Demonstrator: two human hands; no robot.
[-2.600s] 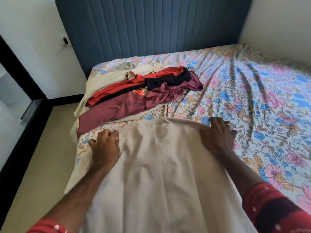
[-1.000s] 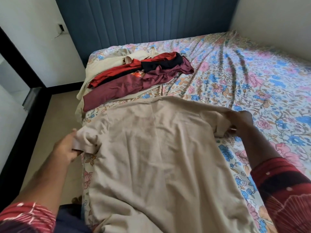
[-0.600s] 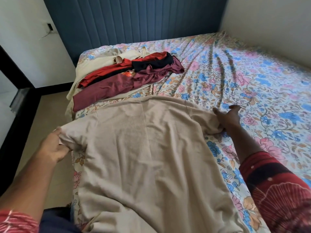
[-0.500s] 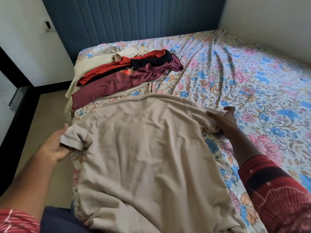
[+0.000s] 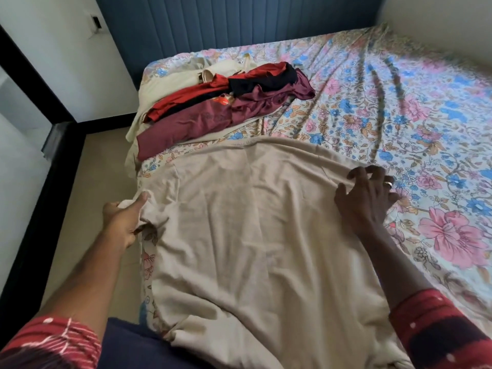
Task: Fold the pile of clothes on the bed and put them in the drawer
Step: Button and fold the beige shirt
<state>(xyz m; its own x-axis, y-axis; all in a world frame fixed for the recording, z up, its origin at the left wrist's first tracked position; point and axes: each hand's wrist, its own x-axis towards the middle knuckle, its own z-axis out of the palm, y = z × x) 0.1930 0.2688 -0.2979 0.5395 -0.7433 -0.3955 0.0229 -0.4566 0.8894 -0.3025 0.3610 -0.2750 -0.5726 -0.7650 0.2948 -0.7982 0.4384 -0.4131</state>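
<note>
A beige T-shirt lies spread flat on the near part of the bed, neck end away from me. My left hand grips its left sleeve at the bed's left edge, thumb on top of the bunched cloth. My right hand rests on the shirt's right shoulder with fingers spread and slightly bent; the right sleeve is hidden beneath it. Beyond the shirt, a pile of clothes in red, maroon, black and cream sits near the headboard. No drawer is in view.
The floral sheet is rumpled across the right side of the bed. A blue padded headboard stands behind. To the left are a tiled floor, a white wall and a dark-framed panel.
My right hand has let go of the right sleeve and now lies on the shoulder with fingers spread. My left hand still holds the left sleeve, drawn in closer to the bed edge.
</note>
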